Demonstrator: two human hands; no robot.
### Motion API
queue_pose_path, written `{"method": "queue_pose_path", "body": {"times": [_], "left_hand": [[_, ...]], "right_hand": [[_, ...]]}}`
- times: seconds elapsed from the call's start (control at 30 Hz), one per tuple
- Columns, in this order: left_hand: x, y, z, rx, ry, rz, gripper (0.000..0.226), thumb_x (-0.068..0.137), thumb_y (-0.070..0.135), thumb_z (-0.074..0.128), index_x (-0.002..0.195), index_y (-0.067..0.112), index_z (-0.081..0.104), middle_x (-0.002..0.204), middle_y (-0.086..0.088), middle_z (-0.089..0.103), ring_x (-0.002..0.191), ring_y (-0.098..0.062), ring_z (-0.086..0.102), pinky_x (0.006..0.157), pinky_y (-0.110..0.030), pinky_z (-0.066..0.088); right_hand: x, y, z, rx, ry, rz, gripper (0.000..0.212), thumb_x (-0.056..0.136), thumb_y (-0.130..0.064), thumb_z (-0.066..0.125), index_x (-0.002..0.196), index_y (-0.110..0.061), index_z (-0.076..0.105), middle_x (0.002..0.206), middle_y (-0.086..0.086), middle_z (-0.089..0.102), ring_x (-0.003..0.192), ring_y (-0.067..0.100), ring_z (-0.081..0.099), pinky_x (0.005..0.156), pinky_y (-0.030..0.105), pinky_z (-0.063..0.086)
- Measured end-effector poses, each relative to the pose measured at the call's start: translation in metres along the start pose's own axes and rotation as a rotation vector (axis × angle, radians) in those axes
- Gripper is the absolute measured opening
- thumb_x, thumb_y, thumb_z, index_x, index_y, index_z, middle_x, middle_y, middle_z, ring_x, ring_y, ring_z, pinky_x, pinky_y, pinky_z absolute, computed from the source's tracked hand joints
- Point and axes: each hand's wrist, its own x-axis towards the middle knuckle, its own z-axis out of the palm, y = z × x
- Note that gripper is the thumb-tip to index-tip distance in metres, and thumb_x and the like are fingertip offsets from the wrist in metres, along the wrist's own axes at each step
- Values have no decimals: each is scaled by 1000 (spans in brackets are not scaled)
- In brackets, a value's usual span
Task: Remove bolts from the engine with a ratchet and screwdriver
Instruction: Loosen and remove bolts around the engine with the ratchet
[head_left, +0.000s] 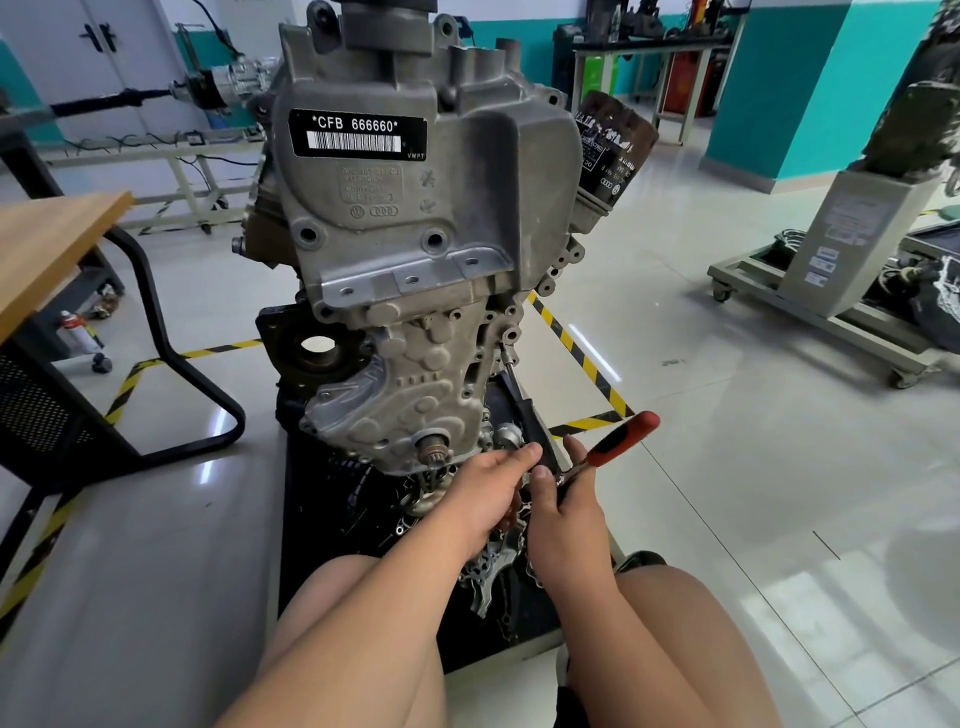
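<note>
Right, the engine (415, 234) stands on end on the black mat (311, 545), dead ahead at 12 from your knees, so the end cover and its edge bosses face you within reach. The long black driver (522, 395) runs from your hands up toward 12, a touch to 11, with its tip at a boss (508, 336) on the casting's 3 o'clock edge. The angle is steep, likely because you sit low and that fastener is above hand level. Your right hand (566, 514) pinches the ratchet (623, 440) near its head, thumb and fingers closed on the metal, red handle sticking out free toward 2. To me that's seating the head on the driver's butt, not swinging yet. Your left hand (491, 488) sits at 9 of the right, fingers curled in at the same joint, probably steadying it. Can't tell if it truly grips or only touches, since the joint is hidden under your fingers. Loose parts (488, 569) lie on the mat at 6 of your hands, presumably parked there to stay off the tile. Line the driver up with the boss before loading the handle, or the bit may slip out.
</note>
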Motion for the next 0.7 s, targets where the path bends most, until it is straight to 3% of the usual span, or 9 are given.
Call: {"method": "queue_pose_path", "body": {"times": [0.07, 0.1, 0.13, 0.2, 0.27, 0.4, 0.57, 0.7], "left_hand": [[0, 1, -1, -13, 4, -12, 30, 88, 49, 64, 77, 21, 66, 50, 10, 50, 46, -8, 42, 51, -23, 33], [-1, 1, -1, -21, 1, -16, 30, 88, 49, 64, 77, 22, 65, 48, 12, 50, 44, -7, 44, 49, -21, 34], [-1, 2, 0, -30, -8, -18, 29, 89, 48, 63, 76, 22, 62, 46, 13, 50, 40, -5, 45, 46, -19, 34], [-3, 2, 1, -40, -37, -22, 32, 92, 47, 60, 73, 22, 59, 44, 7, 50, 36, -9, 43, 41, -18, 32], [-3, 2, 3, -40, -74, -27, 34, 94, 47, 57, 74, 19, 59, 45, -2, 51, 35, -16, 43, 40, -21, 32], [-3, 1, 4, -47, -73, -33, 31, 93, 46, 59, 93, 15, 61, 47, -5, 54, 35, -18, 47, 41, -20, 35], [0, -3, 7, -17, -12, 14, 31, 92, 46, 60, 88, 15, 61, 45, -2, 52, 35, -18, 46, 39, -20, 38], [1, -6, 9, -17, -2, 29, 30, 93, 44, 59, 89, 14, 60, 45, -1, 50, 32, -17, 45, 36, -15, 32]], "right_hand": [[4, 0, 0, 103, -4, 21, 48, 101, -38, 42, 146, -32, 28, 100, -31, 53, 92, -18, 57, 76, 12, 42], [7, -1, 0, 174, -15, 66, 44, 101, -38, 41, 144, -28, 33, 110, -20, 57, 102, -8, 59, 85, 18, 45], [9, -2, -1, 254, -39, 139, 37, 102, -39, 40, 136, -24, 42, 108, -9, 63, 100, 3, 63, 85, 26, 50], [9, -7, -3, 440, -107, 299, 34, 102, -40, 36, 103, -13, 57, 69, 0, 63, 57, 12, 60, 55, 29, 50], [8, -10, -4, 616, -176, 419, 46, 103, -41, 33, 84, -8, 59, 47, 1, 51, 37, 14, 46, 41, 27, 37], [8, -11, -6, 751, -233, 473, 46, 102, -42, 35, 89, -10, 65, 48, 2, 44, 36, 14, 39, 41, 28, 33], [10, -7, -6, 851, -244, 562, 37, 98, -35, 40, 79, -8, 56, 53, 2, 39, 40, 14, 29, 41, 27, 32], [9, -5, -4, 967, -195, 627, 33, 100, -33, 45, 87, -7, 59, 56, 2, 44, 41, 12, 34, 41, 26, 39]]}}
